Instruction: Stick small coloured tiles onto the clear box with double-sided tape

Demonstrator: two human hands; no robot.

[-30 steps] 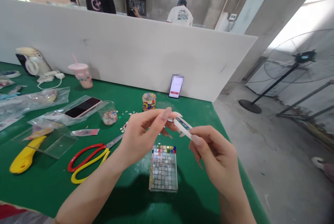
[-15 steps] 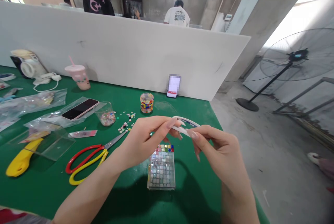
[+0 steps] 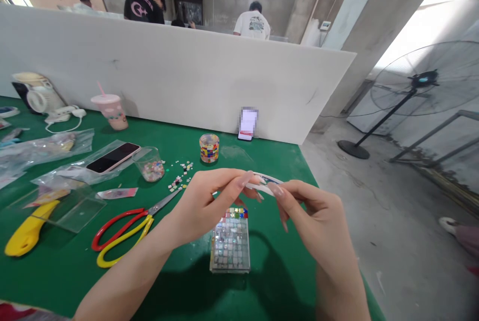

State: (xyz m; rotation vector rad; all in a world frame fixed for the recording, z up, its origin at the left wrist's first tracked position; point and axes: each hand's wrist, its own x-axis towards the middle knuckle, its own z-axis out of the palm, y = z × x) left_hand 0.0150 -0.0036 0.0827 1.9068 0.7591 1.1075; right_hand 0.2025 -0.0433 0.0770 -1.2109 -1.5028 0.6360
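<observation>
My left hand [image 3: 209, 201] and my right hand [image 3: 310, 216] meet above the green table [image 3: 179, 291], both pinching a small white tube-like thing with a dark blue mark [image 3: 267, 183]. Fingertips of both hands are closed on it. Directly under the hands lies a clear block covered with small coloured mosaic tiles [image 3: 230, 241]. Red and yellow scissors [image 3: 123, 226] lie to the left of that block.
Loose tiles [image 3: 179, 174], a clear cup of tiles [image 3: 149, 164], a tiled round jar [image 3: 209, 148], a phone on plastic bags [image 3: 112, 157], a propped phone [image 3: 247, 124], a pink cup [image 3: 111, 110] and a yellow tool [image 3: 26, 229] lie around. A white partition [image 3: 179, 72], people behind it; a floor fan [image 3: 419, 81] on the right.
The hands have drawn closer together and the white thing has tilted flatter between them. The view has shifted slightly; the people behind the partition moved a little.
</observation>
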